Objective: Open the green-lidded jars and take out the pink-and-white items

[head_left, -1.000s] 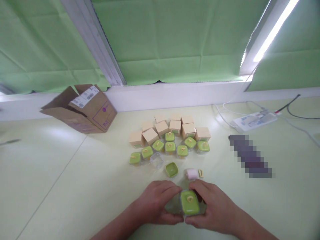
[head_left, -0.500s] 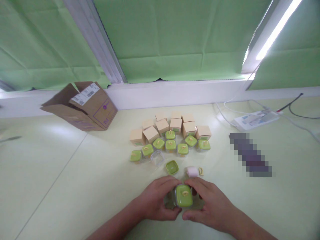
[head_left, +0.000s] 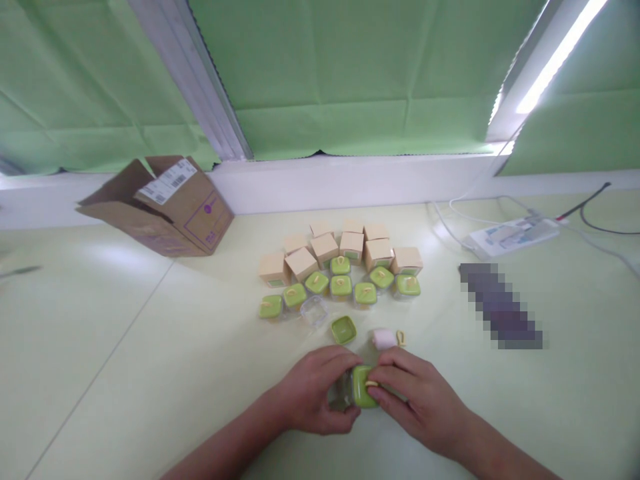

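Pale tabletop (head_left: 150,347), near its front edge: the left hand (head_left: 315,393) has its grip closed round a small clear jar (head_left: 341,393), and the right hand (head_left: 410,393) pinches the green lid (head_left: 363,387) at the jar's mouth. Fitting the lid seems the step in hand; seating it calls for square alignment and even pressure. Beyond lie a loose lid (head_left: 343,329), a pink roll (head_left: 384,339), lidded jars (head_left: 341,287), tan boxes (head_left: 325,248) and a carton (head_left: 170,207) toward the far left corner. Green curtains (head_left: 350,67) hang behind.
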`<state>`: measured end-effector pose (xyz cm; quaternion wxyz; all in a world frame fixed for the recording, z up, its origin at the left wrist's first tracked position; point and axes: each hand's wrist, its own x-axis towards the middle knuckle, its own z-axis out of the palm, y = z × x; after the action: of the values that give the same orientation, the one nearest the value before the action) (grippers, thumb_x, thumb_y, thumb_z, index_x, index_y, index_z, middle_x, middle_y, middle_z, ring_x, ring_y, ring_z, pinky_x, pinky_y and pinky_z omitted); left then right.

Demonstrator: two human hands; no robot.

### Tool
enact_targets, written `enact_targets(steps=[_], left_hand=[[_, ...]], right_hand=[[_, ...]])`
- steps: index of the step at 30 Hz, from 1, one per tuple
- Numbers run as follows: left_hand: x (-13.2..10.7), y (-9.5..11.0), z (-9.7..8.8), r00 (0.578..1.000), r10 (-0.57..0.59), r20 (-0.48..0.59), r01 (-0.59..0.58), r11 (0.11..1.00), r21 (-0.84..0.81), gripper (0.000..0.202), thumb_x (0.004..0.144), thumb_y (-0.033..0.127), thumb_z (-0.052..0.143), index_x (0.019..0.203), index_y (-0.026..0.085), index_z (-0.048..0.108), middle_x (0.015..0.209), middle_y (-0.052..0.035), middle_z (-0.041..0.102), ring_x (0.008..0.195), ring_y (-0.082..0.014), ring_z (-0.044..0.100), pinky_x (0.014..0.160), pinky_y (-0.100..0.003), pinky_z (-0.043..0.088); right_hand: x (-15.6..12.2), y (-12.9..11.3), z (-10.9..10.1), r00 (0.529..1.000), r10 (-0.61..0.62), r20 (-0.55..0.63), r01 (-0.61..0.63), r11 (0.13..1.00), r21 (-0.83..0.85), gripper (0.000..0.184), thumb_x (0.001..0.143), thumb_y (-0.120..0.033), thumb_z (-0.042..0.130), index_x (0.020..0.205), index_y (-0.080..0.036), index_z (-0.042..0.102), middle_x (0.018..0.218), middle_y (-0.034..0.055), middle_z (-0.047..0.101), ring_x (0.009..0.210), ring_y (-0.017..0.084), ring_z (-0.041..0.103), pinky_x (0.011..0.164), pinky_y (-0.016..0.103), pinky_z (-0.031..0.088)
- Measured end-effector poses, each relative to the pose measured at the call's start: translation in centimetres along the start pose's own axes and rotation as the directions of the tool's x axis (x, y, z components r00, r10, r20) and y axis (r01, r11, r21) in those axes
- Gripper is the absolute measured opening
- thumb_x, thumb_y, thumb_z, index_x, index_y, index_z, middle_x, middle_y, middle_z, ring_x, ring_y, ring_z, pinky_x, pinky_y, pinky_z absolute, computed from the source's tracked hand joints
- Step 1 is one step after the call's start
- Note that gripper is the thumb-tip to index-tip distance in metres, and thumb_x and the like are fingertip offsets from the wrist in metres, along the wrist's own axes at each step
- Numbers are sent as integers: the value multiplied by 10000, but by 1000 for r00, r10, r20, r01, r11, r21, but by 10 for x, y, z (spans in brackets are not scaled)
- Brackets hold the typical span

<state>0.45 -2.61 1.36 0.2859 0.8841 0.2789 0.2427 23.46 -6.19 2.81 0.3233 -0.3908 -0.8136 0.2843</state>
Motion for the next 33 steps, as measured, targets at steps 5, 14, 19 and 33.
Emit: enact_targets(steps=[5,14,19,33], left_hand=[[2,1,0,1000,4,8,-4,1000,7,618,656,263,691,1236,209,485,1056,-91,665,951,-246,650,867,-350,539],[7,3,-4,999,11,39,-11,1000,1,596,623,230,654,1197,201,495,989,-75,645,886,-227,622,817,-333,545],[5,0,-6,999,13,35,-14,1000,25,592,622,224,640,1195,184,500,989,-88,642,884,-235,623,809,-350,549],[-3,-13,-11,999,-14,53,7,991,131,606,684,244,636,1271,198,495,1143,-120,668,1059,-268,634,948,-405,522]], right_hand=[[0,-2,-2,1000,-19,-17,20,999,41,83,953,-180,518,946,-207,597,896,46,595,807,161,581,734,290,503],[0,-6,-1,1000,-16,-19,17,995,95,120,952,-143,471,990,-220,554,1036,79,622,937,177,607,837,295,519],[0,-6,-6,993,60,-104,-40,983,181,104,954,-154,458,982,-221,532,1014,79,628,954,184,602,839,300,499],[5,3,-26,885,435,165,-449,892,53,251,949,-266,450,709,-201,485,662,-20,520,616,139,488,575,263,343]])
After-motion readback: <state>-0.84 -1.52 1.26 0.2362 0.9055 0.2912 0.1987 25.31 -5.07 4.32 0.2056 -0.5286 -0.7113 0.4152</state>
